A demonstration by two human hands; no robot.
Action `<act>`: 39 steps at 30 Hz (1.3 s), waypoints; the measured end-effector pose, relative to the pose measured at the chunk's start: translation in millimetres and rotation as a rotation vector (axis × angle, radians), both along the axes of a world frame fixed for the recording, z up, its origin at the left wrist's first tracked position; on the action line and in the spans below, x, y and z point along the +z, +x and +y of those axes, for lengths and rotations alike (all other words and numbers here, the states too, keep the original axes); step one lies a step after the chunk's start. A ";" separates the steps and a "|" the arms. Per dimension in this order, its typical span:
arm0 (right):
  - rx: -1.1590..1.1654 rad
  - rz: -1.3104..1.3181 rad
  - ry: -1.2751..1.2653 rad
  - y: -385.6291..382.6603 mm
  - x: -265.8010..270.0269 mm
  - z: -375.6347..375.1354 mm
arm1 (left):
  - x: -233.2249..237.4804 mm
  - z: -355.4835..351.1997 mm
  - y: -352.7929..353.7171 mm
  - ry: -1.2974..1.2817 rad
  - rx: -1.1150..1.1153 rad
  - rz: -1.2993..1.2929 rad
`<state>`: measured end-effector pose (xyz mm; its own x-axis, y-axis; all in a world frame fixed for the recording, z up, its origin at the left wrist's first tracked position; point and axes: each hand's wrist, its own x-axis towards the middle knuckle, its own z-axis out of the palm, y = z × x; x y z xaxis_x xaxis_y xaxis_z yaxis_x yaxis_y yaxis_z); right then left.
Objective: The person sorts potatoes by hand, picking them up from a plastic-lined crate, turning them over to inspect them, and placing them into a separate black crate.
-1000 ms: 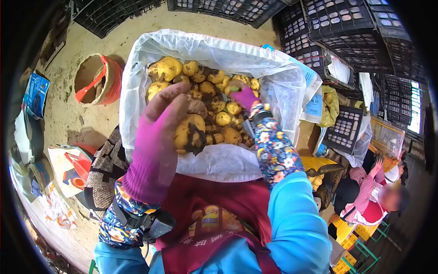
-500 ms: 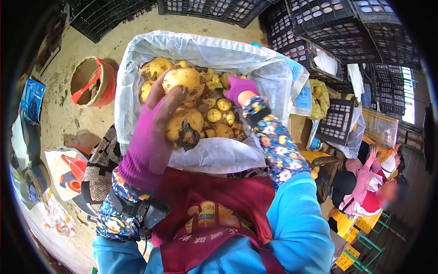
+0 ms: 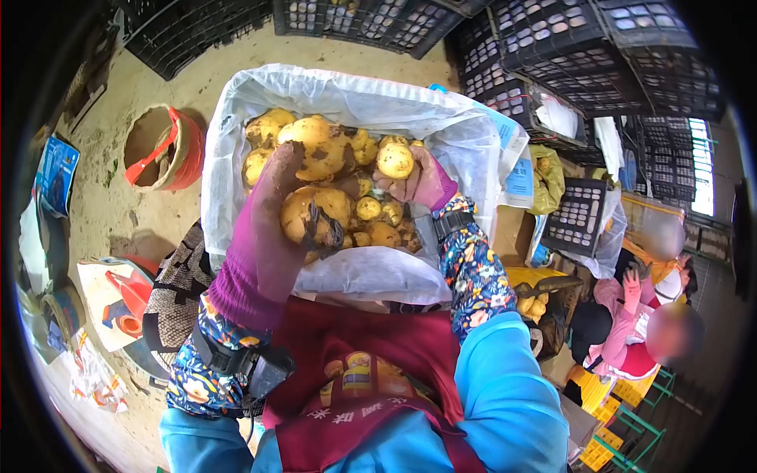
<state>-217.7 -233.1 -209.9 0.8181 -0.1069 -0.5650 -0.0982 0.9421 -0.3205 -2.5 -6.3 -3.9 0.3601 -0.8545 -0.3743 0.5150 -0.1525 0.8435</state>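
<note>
My left hand (image 3: 274, 181), in a dirt-stained purple glove, is closed against the lower left side of a large muddy potato (image 3: 315, 135); its fingers are mostly hidden. My right hand (image 3: 424, 180), also in a purple glove, grips a small yellow potato (image 3: 394, 161) at the right side of the pile. Both are over a crate lined with white sheeting (image 3: 465, 142), which contains several potatoes and loose soil. A big potato (image 3: 303, 211) with a dark scrap stuck on it lies just below my left hand.
A red-rimmed bucket (image 3: 185, 150) stands on the floor at left. Black crates (image 3: 568, 39) are stacked at upper right, near a yellow-green bag (image 3: 548, 177). Another person in pink (image 3: 611, 315) sits at far right. A yellow bag with potatoes (image 3: 536, 303) lies beside my right sleeve.
My right hand has turned over and come back with a small potato in its fingers. The large potato at my left hand has shifted slightly, and that hand's fingers are less visible.
</note>
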 end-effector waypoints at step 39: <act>1.304 1.170 -1.852 37.3 -27.5 16.4 | -4.5 14.7 12.1 -0.217 0.046 -0.679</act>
